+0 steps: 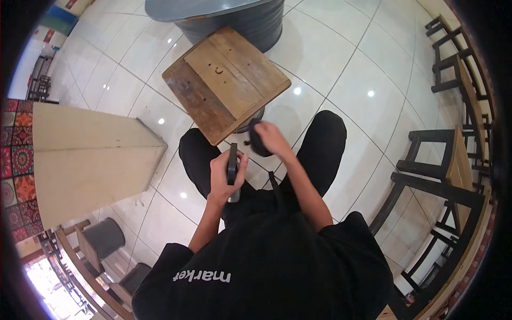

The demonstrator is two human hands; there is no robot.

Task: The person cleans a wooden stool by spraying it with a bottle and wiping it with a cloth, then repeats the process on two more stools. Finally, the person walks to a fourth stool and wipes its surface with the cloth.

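My left hand point(226, 172) is wrapped round a dark, flat-sided object point(232, 165) held on edge above my left thigh; a silvery part shows below it. To the right, my right hand point(271, 140) grips a dark, rounded object point(258, 140), somewhat blurred, just past the near edge of a square wooden top point(229, 80). The two held objects are apart. That wooden top is tilted in view, with small dark holes and a curved mark on its surface. Part of a round base shows beneath its near corner.
A large grey metal tub point(229, 26) stands beyond the wooden top. At the left is a beige block-like counter point(96, 154) beside patterned tiles point(21, 160). Dark-framed wooden stools point(432, 165) line the right side. Grey buckets point(104, 237) sit at lower left on the tiled floor.
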